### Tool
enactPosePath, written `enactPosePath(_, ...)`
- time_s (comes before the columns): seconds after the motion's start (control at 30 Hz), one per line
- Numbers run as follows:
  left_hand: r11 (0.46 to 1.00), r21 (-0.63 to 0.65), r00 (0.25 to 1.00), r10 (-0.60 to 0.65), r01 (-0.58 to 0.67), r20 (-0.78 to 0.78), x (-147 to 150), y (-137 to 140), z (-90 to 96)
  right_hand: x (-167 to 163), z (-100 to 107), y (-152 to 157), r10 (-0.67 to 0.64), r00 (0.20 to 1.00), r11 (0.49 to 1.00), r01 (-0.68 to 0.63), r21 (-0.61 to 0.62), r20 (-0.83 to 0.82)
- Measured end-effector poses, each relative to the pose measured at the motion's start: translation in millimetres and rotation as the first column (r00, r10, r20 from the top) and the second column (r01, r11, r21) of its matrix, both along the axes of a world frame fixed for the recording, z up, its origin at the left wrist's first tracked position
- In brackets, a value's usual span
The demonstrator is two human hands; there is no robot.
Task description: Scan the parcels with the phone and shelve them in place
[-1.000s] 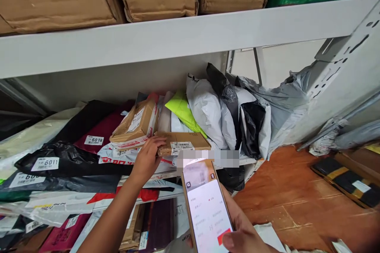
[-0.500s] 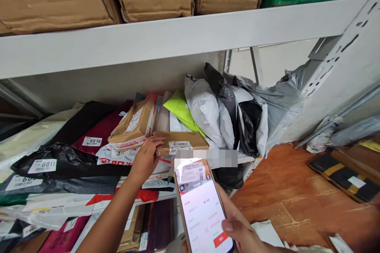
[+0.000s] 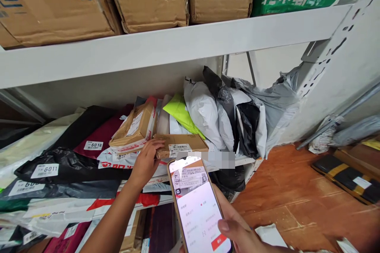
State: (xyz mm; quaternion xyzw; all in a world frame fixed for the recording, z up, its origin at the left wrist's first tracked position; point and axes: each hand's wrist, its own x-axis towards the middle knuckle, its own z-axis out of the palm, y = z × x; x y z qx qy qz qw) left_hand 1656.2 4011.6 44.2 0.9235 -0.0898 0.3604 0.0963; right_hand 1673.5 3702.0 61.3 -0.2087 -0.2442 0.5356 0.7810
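Parcel (image 3: 181, 145) — left hand (image 3: 145, 162) grips its end; right hand (image 3: 237, 231) clasps phone (image 3: 197, 205) just below.

The phone (image 3: 197, 205) hides the small box's (image 3: 181, 144) blurred label.
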Motion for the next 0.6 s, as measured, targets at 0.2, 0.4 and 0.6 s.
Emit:
enactPosePath(0.2, 1.0, 0.001, 1.0, 0.002, -0.002, -0.009, 0.0, -0.3, 1.3, -1.2, -4.0, 1.1, -0.02, 1.0, 1.0, 0.02, 0.011, -0.008)
enactPosePath(0.4, 1.0, -0.006, 1.0, 0.002, -0.002, -0.019, -0.4, 0.5, 0.2, -1.1, -1.3, 1.2, -0.018, 1.0, 0.999, 0.019, 0.041, -0.019)
enactPosePath(0.6, 1.0, -0.01, 1.0, 0.003, -0.003, -0.017, -1.3, 2.1, -3.4, 1.9, -0.6, -6.5, -0.077, 0.994, 0.994, 0.082, -0.075, 0.071)
